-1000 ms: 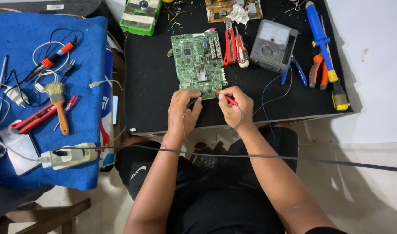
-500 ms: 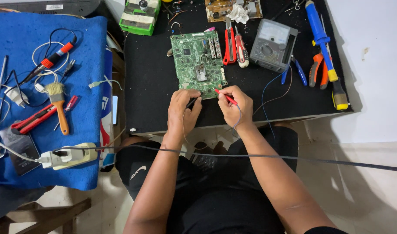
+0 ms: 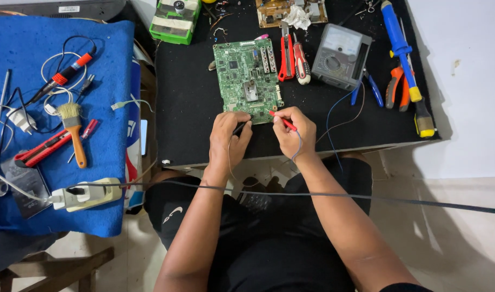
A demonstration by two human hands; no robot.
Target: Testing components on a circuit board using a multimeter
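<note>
Black matting covers the bench (image 3: 193,108), and a green circuit board (image 3: 242,73) lies flat on it at twelve o'clock from the person's hands. The left hand (image 3: 228,138) is closed on a black probe (image 3: 240,128), whose tip points at the board's near edge. The right hand (image 3: 297,132) pinches a red probe (image 3: 282,121) like a pen, tip at the board's near right corner.

The board looks light, stiff and thin, with fragile parts on top; it is probably best taken by its bare edges. Both probes are slim and light, trailing thin leads.

A grey multimeter (image 3: 339,57) sits at one o'clock, with red cutters (image 3: 286,54) between it and the board. Pliers (image 3: 396,89) and a blue screwdriver (image 3: 399,48) lie further at two o'clock. At nine o'clock a blue cloth (image 3: 52,205) carries a brush (image 3: 73,127) and a knife (image 3: 42,154). A black cable (image 3: 366,200) crosses above the person's lap, close under both forearms.
</note>
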